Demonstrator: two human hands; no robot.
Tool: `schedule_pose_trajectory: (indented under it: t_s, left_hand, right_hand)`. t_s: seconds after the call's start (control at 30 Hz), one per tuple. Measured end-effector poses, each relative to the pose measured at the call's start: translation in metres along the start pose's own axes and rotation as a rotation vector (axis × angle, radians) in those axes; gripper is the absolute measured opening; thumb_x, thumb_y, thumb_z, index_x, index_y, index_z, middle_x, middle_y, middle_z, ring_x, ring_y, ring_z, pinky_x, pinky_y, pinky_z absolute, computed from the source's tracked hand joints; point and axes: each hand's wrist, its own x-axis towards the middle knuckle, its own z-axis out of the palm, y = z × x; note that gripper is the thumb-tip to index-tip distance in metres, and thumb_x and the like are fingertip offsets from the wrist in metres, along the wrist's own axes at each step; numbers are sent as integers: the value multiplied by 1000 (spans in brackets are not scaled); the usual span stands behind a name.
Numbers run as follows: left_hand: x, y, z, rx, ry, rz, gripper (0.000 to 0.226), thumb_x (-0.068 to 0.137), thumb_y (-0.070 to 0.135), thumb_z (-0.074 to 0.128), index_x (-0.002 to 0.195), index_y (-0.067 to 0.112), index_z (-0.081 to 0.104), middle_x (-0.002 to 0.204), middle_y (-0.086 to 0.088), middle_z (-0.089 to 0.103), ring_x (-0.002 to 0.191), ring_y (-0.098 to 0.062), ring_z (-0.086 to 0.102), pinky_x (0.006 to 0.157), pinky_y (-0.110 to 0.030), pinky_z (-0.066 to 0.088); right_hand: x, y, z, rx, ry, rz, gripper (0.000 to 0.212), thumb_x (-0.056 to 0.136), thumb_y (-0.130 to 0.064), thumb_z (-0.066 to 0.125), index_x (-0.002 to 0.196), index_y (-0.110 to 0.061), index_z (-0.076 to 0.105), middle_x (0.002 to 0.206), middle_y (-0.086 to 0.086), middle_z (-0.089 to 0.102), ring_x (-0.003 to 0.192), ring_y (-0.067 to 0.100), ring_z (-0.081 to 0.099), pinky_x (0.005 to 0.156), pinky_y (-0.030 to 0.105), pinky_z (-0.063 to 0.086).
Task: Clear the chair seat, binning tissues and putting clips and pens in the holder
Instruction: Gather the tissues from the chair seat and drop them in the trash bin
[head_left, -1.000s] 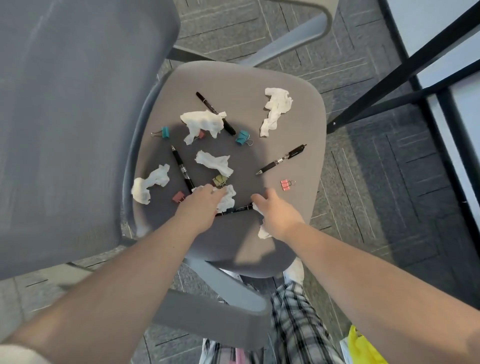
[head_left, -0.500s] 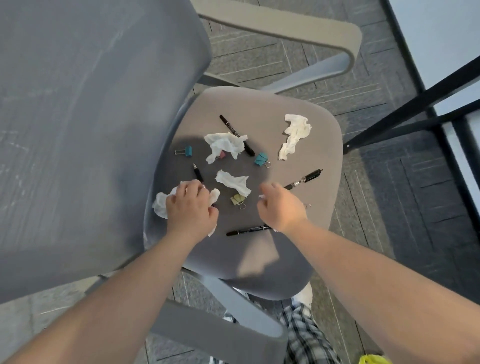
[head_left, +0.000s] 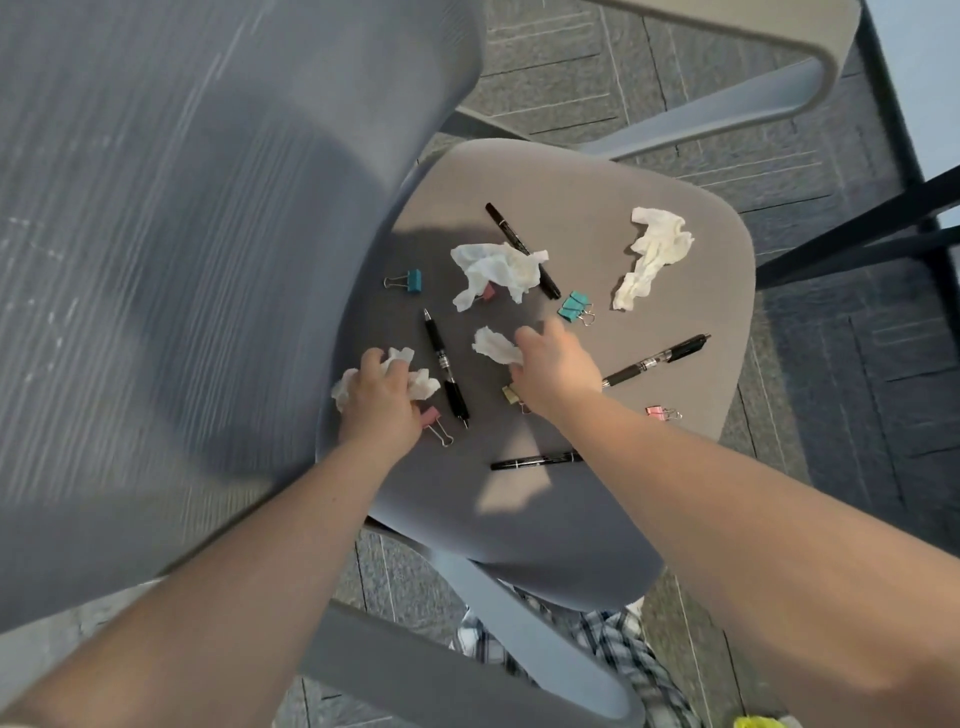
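On the chair seat (head_left: 597, 218), pens (head_left: 445, 370) and clips (head_left: 574, 306) ring both hands.

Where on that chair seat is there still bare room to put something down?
The seat's near part, this side of the marker, is bare. So is the far strip beyond the other marker and the right tissue. The middle is crowded: tissues, pens, clips and both hands, left and right.

Grey carpet tiles (head_left: 857, 374) at right. Black frame legs (head_left: 857, 228) upper right. Plaid fabric (head_left: 623, 660) bottom centre. Yellow scrap (head_left: 758, 722) bottom right.
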Motion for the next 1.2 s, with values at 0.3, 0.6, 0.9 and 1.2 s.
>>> schedule_pose_trajectory:
  t_s: [0.3, 0.6, 0.9, 1.2]
  left_hand:
    - [14, 11, -17, -24, 147, 93, 40, 79, 5, 52, 117, -2, 44, 111, -23, 52, 98, -41, 50, 72, -46, 41]
    - [46, 71, -38, -27, 122, 227, 68, 80, 11, 52, 143, 20, 27, 126, -13, 37, 104, -35, 51, 72, -40, 44]
    - [95, 108, -21, 30, -7, 292, 73, 86, 23, 57, 146, 37, 19, 136, -14, 30, 110, -39, 50, 92, -48, 45]
    - [102, 101, -16, 134, 49, 341, 32, 82, 10, 53, 114, 10, 49, 118, -18, 44, 98, -41, 53, 79, -48, 44]
  right_hand:
    - [-2, 10, -20, 195, 200, -39, 8, 85, -12, 47, 87, -5, 47, 101, 16, 52, 96, 33, 48, 62, 34, 38]
    - [13, 40, -67, 368, 416, 187, 41, 87, -9, 41, 127, -16, 43, 107, 14, 62, 99, 40, 55, 71, 42, 49]
    - [50, 90, -59, 446, 345, 370, 63, 91, -33, 53, 142, -15, 21, 109, 17, 65, 99, 39, 61, 73, 40, 43]
    - [50, 99, -44, 409, 285, 304, 34, 85, -9, 43, 118, -12, 48, 99, 10, 66, 88, 34, 59, 68, 36, 45]
